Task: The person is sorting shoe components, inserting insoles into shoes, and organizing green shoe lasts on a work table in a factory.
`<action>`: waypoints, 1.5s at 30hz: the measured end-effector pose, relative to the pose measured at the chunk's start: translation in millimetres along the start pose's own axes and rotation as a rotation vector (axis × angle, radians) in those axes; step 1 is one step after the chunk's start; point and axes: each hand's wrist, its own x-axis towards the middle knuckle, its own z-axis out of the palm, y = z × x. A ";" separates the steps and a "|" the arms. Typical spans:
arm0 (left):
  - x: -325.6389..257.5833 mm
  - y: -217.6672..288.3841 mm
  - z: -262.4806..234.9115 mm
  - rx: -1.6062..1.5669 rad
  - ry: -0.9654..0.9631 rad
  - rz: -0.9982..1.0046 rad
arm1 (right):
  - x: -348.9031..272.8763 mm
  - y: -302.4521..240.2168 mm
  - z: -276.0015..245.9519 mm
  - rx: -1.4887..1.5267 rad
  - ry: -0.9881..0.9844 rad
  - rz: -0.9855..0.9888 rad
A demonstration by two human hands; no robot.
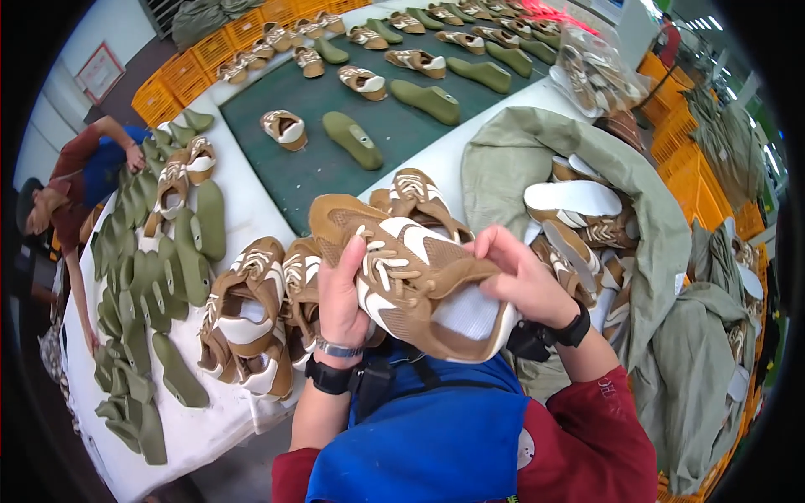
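A brown and white sneaker (423, 260) with white laces is held up in front of me, its heel opening toward me. My left hand (340, 293) grips its side, the thumb on the upper near the laces. My right hand (524, 281) is closed on the collar edge at the other side, fingers bent at the opening. Behind the held sneaker another brown sneaker (417, 194) rests on the table. Several more sneakers (249, 306) stand bunched and partly stacked to the left of my left hand. The sneaker's sole is mostly hidden.
Green shoe lasts (194, 260) lie piled on the white table (251, 197) at left, where a co-worker (84, 180) reaches in. Sneakers and lasts stand on a green belt (323, 180) ahead. At right, a grey-green cloth sack (503, 155) holds sneakers, beside orange crates (692, 180).
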 end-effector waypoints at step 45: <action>137.1 239.2 -296.4 2.175 0.312 -0.141 | 75.8 188.6 -171.9 -0.864 0.683 -0.079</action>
